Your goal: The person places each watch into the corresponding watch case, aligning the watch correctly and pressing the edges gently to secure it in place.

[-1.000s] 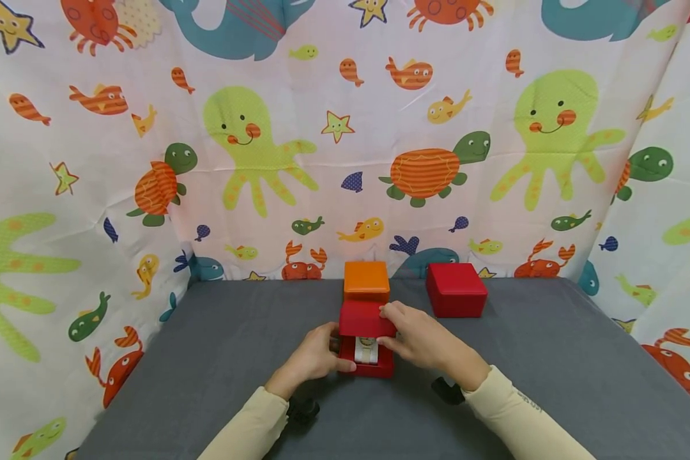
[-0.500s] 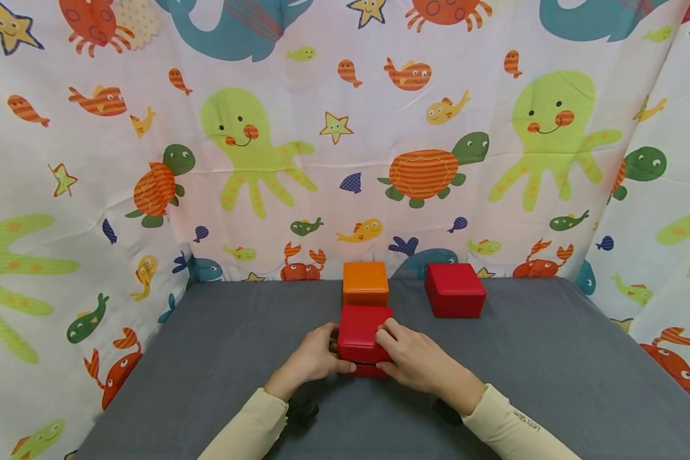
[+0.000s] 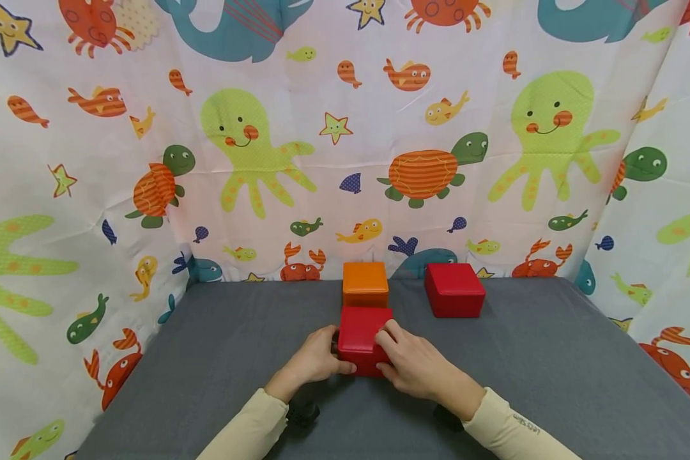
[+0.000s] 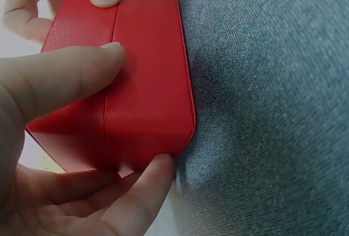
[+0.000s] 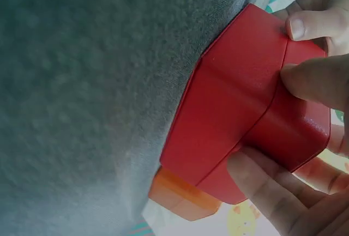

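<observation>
A red watch box [image 3: 361, 332] stands on the grey table in front of me with its lid down; the watch inside is hidden. In the left wrist view a thin seam runs across the box [image 4: 144, 78] where lid meets base. My left hand [image 3: 312, 359] holds the left side, thumb at the front, other fingers curled round the side. From the right, my right hand [image 3: 416, 364] grips the box, its thumb on the front close to the seam. Its fingers lie along the lid and side of the box [image 5: 229, 100] in the right wrist view.
Directly behind the watch box stands an orange box [image 3: 365, 285]. A second red box [image 3: 455, 291] sits further right near the back edge. The grey table [image 3: 236, 332] ends at a patterned curtain [image 3: 345, 166] with sea animals, which also closes off both sides.
The lid has come down over the watch and now meets the base. My right hand has lowered with it, while the left hand has kept its hold on the side.
</observation>
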`<state>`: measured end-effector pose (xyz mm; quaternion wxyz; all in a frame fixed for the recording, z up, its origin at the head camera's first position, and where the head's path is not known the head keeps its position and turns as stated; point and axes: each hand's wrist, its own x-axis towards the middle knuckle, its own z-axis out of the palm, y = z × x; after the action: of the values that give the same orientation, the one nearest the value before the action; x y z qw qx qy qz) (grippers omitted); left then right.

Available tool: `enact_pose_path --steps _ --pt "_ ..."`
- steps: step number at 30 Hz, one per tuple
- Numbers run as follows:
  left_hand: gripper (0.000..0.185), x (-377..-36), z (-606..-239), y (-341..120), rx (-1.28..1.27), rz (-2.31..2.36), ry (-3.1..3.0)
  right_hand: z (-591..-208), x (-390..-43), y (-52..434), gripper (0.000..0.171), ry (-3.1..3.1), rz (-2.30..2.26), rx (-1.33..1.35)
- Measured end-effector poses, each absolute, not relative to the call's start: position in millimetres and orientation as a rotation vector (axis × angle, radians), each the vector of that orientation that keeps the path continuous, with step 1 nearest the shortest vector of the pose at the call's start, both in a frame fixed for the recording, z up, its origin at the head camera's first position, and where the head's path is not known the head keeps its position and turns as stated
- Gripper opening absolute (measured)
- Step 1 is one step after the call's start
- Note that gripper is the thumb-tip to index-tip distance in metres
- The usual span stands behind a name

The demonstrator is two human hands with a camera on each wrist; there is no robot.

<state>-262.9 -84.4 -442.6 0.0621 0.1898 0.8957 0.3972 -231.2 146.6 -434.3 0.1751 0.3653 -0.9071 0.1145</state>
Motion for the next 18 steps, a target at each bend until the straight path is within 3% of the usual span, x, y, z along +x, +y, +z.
enact_pose_path --steps 8,13,18 --pt "0.072 -260 -440 -87 0.587 1.304 2.655 -434 -228 155 0.087 -2.775 1.143 0.638" --pt "0.07 -256 -435 -90 0.605 1.383 2.625 -434 -231 159 0.082 -2.74 1.6 0.468" --pt "0.067 -254 -437 -94 0.618 1.404 2.638 -437 -232 159 0.072 -2.732 1.619 0.501"
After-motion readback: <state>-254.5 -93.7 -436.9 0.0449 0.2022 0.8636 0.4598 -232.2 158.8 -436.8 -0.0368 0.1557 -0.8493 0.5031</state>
